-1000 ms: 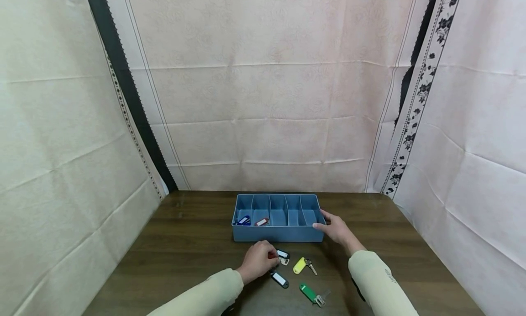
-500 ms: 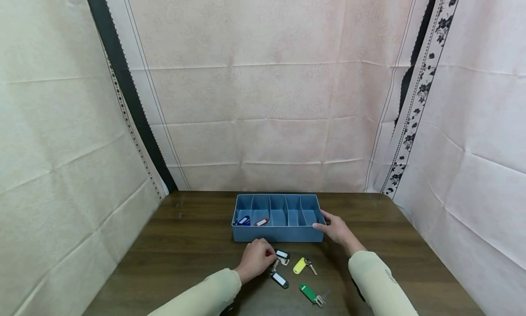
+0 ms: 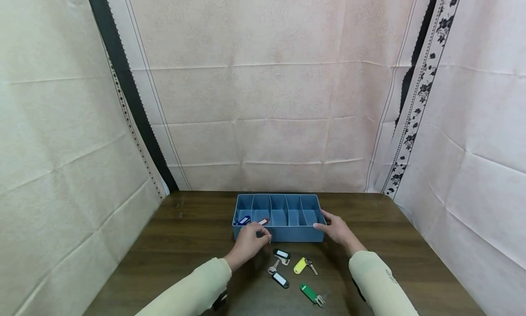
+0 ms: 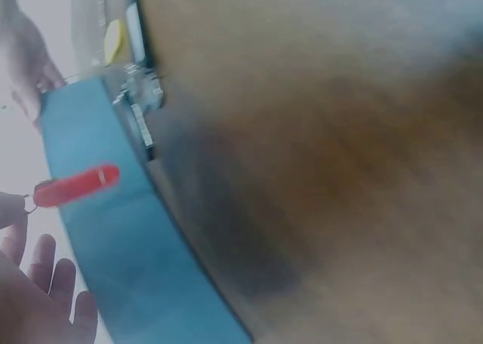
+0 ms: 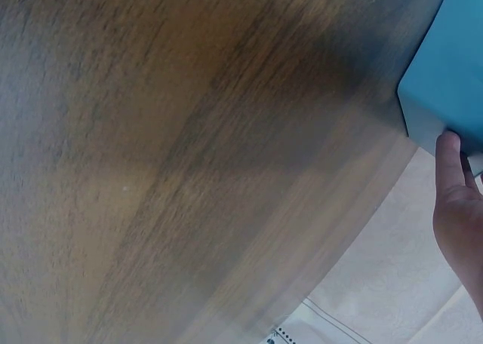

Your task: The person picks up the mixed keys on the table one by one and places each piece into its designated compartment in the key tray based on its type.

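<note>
- Left wrist: left hand (image 4: 32, 295), the nearer, pinches red key tag (image 4: 75, 187) by one end; tag outside blue box (image 4: 143, 253), long axis crossing its wall.
- Head: right hand (image 3: 338, 230), spread, touches box's right end.

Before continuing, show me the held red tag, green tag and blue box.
Red tag (image 4: 75, 186): left wrist view, its middle.
Green tag (image 3: 307, 292): head view, body's middle.
Blue box (image 3: 293, 234): head view, front wall.

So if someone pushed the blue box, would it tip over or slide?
The box is long and low, flat on the table, so it would likely slide rather than tip. It looks like thin-walled plastic, so it's probably stiff and fairly light. The blue tag inside looks loose and might shift.
</note>
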The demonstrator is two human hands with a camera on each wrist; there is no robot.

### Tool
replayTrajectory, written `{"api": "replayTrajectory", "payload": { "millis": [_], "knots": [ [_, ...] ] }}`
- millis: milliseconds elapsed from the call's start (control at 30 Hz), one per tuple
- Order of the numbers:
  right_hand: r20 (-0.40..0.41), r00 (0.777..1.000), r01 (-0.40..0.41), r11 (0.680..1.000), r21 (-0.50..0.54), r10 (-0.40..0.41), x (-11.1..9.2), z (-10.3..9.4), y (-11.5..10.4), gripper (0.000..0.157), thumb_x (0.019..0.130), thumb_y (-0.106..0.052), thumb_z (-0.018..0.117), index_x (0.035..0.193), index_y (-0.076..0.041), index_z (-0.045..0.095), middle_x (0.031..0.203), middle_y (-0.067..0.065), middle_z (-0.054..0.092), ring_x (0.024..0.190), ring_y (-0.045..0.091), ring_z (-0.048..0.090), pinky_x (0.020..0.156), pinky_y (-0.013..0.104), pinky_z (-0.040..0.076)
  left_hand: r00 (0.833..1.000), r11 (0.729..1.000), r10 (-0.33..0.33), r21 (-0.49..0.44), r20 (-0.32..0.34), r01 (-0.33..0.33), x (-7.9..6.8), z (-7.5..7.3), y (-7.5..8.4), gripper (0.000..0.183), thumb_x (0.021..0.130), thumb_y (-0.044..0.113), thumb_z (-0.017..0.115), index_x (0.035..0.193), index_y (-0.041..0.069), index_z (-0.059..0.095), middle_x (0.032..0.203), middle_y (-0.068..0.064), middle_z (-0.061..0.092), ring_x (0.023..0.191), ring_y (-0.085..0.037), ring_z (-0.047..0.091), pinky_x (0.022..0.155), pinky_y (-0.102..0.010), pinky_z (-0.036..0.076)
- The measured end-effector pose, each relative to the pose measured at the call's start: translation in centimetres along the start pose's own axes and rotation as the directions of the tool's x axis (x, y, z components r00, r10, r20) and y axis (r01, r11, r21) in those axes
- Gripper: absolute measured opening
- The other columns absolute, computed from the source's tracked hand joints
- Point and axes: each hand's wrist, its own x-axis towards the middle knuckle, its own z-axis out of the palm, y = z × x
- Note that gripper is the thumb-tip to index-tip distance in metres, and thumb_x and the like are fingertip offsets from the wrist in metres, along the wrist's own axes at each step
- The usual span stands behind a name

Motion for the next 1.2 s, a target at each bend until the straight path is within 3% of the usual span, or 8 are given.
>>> {"api": "replayTrajectory", "payload": {
  "millis": [367,600,833,1200],
  "knots": [
    [0.004,1.0,-0.014,1.0,0.02,0.014,0.0,-0.1,-0.2,0.073,0.097,-0.034,0.065,0.156,-0.009,0.03,0.147,0.029,0.041,0.133,0.048,0.042,0.103,0.061,0.038,0.998,0.998,-0.016,-0.057,-0.06,0.012,1.4,-1.7,1.3,0.011,0.092,0.02,0.072,0.081,0.019,0.073,0.095,0.004,0.065,0.094,-0.019,0.059,0.082,-0.042,0.051],
    [0.007,1.0,-0.003,1.0,0.01,0.003,0.0,0.0,-0.1,0.077,0.095,-0.04,0.066,0.155,-0.007,0.03,0.147,0.03,0.041,0.132,0.049,0.042,0.102,0.061,0.039,0.993,0.995,-0.046,-0.092,-0.11,0.036,2.7,-2.5,1.8,0.01,0.092,0.02,0.072,0.083,0.017,0.075,0.099,0.002,0.066,0.107,-0.025,0.058,0.098,-0.053,0.044],
    [0.006,1.0,-0.011,1.0,0.012,0.011,0.1,-0.1,0.0,0.082,0.093,-0.045,0.067,0.155,-0.008,0.03,0.147,0.029,0.042,0.132,0.048,0.043,0.103,0.061,0.038,0.982,0.989,-0.102,-0.121,-0.159,0.083,4.4,-3.0,1.6,0.009,0.093,0.021,0.071,0.089,0.014,0.075,0.101,-0.003,0.064,0.098,-0.023,0.056,0.086,-0.042,0.052],
    [0.008,1.0,-0.014,1.0,0.006,0.014,-0.1,-0.1,-0.3,0.085,0.091,-0.048,0.067,0.155,-0.008,0.03,0.147,0.03,0.041,0.132,0.049,0.042,0.102,0.062,0.039,0.953,0.982,-0.155,-0.143,-0.262,0.12,7.1,-3.1,1.2,0.009,0.093,0.018,0.071,0.09,0.01,0.075,0.099,-0.006,0.066,0.092,-0.024,0.057,0.078,-0.039,0.053]
  ]
}}
